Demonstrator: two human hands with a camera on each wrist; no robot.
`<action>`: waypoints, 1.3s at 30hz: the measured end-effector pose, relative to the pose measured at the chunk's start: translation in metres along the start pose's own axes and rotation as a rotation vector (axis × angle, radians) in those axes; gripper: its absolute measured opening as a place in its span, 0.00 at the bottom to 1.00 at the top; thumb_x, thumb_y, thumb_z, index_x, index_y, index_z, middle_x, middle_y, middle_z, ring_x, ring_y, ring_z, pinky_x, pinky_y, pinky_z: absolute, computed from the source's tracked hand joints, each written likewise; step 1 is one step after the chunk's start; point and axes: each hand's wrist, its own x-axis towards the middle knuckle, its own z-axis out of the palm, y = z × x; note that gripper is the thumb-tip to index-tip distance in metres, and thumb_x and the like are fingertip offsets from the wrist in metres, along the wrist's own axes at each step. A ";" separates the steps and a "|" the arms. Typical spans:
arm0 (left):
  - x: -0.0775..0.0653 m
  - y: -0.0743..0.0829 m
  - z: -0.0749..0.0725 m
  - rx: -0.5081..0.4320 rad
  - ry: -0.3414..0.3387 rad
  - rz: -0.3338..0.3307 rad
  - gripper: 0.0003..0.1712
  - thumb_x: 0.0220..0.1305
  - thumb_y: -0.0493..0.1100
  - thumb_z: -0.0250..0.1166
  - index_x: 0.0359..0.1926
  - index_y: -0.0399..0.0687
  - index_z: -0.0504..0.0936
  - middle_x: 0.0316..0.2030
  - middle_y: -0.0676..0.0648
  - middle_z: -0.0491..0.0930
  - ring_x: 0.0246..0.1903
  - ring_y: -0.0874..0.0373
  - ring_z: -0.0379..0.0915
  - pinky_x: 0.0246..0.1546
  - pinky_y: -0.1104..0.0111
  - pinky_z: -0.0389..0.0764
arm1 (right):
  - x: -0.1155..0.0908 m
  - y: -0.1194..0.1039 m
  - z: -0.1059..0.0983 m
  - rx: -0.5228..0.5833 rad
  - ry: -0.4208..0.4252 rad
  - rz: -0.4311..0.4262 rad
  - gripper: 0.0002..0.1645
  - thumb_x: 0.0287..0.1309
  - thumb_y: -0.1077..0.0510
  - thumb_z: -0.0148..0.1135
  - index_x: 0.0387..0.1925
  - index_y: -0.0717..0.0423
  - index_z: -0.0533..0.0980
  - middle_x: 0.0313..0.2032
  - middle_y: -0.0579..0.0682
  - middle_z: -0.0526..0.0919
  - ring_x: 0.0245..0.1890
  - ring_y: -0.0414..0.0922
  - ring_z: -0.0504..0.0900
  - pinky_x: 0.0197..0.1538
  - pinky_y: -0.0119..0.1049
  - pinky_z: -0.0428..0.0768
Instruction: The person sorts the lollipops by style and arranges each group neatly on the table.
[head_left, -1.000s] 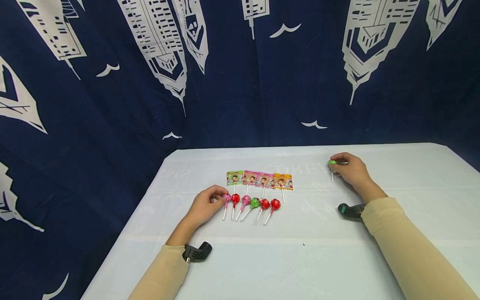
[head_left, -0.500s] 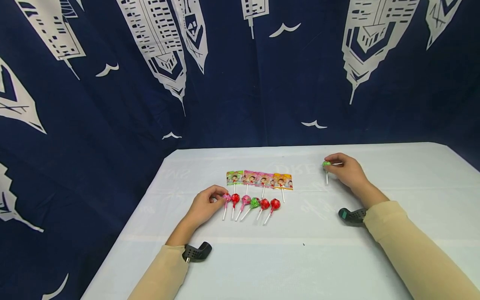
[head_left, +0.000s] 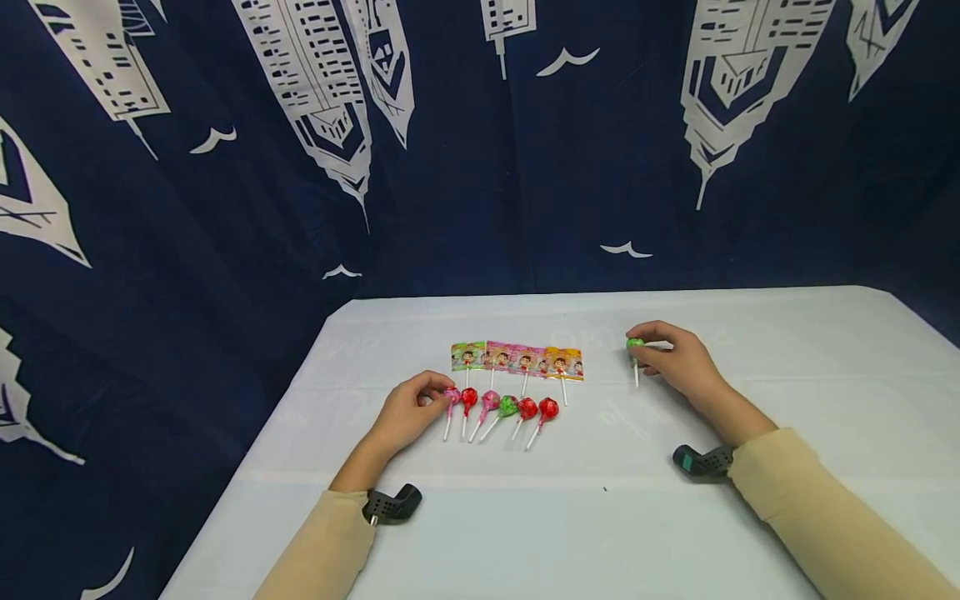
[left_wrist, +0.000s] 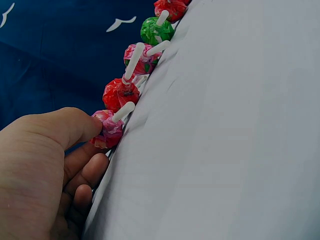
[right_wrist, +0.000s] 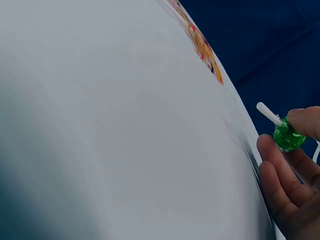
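Observation:
At the left end of a row of lollipops, my left hand (head_left: 405,414) pinches the head of a pink-wrapped lollipop (left_wrist: 111,132) between thumb and fingers. Its white stick points toward me on the table. Beside it lie a red lollipop (head_left: 469,397), another pink one (head_left: 491,401), a green one (head_left: 507,406) and two more red ones. Off to the right, my right hand (head_left: 682,360) holds a green-wrapped lollipop (right_wrist: 288,138) by its head, thumb against fingers. The stick hangs down in the head view.
Behind the row lie several flat-wrapped lollipops side by side: a green packet (head_left: 468,357), two pink ones and an orange one (head_left: 565,364). All are on a white-covered table (head_left: 600,542). A dark blue printed curtain (head_left: 465,208) hangs behind the table's far edge.
My right hand has moved left and slightly toward me, carrying the green lollipop nearer the others. The left hand keeps its pinch on the pink lollipop, and the row has stayed still.

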 end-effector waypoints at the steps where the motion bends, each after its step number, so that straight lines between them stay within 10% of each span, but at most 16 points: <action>1: 0.000 0.000 0.000 0.000 0.002 0.000 0.10 0.61 0.40 0.68 0.44 0.55 0.85 0.35 0.52 0.83 0.33 0.59 0.70 0.35 0.71 0.69 | -0.001 -0.001 0.002 0.015 -0.009 0.001 0.22 0.68 0.52 0.62 0.58 0.59 0.75 0.56 0.61 0.77 0.37 0.27 0.81 0.39 0.31 0.84; 27: -0.001 0.001 -0.001 -0.012 0.001 0.015 0.10 0.62 0.39 0.67 0.45 0.54 0.85 0.36 0.51 0.83 0.33 0.59 0.70 0.35 0.72 0.69 | -0.041 -0.037 0.036 0.216 -0.179 -0.076 0.21 0.65 0.62 0.63 0.57 0.66 0.74 0.57 0.65 0.78 0.37 0.37 0.87 0.39 0.38 0.86; 39: -0.001 0.003 -0.001 -0.007 -0.001 0.019 0.10 0.62 0.39 0.68 0.45 0.52 0.85 0.36 0.51 0.84 0.32 0.60 0.70 0.34 0.72 0.69 | -0.047 -0.037 0.045 0.078 -0.215 -0.148 0.21 0.60 0.55 0.69 0.54 0.57 0.80 0.49 0.58 0.85 0.35 0.42 0.85 0.37 0.35 0.84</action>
